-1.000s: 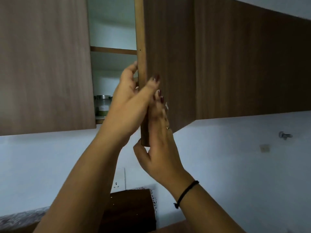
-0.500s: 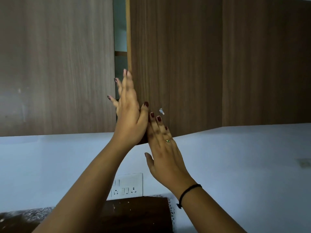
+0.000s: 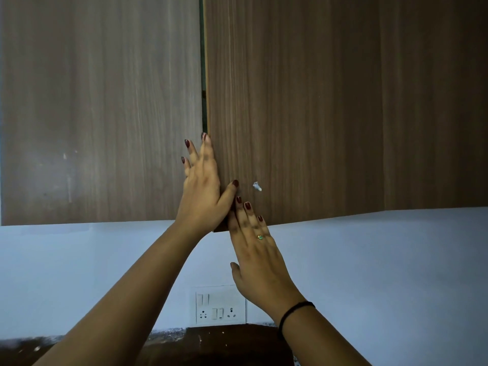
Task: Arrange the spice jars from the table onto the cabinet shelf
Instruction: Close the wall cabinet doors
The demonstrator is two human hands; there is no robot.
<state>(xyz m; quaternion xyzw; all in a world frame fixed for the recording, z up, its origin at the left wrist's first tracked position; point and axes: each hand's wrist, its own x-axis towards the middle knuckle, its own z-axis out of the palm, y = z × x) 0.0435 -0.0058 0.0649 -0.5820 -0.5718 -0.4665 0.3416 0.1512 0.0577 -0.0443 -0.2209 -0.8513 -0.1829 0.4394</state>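
Note:
The wooden wall cabinet fills the upper view, its right door (image 3: 290,101) nearly flush with the left door (image 3: 100,101); only a thin dark gap shows between them. My left hand (image 3: 203,191) lies flat with straight fingers on the right door's left edge near its lower corner. My right hand (image 3: 257,249) presses flat just below and right of it, fingertips on the door's bottom edge. The shelf and spice jars are hidden behind the doors.
A white wall runs below the cabinet, with a switch and socket plate (image 3: 220,305) in the middle. A dark wooden surface (image 3: 216,344) lies under it at the bottom of the view. A small white scrap (image 3: 257,186) sticks to the right door.
The right door has swung from half open to almost closed, hiding the shelf and the jar seen earlier. Both hands went from gripping the door's edge to pressing flat on it.

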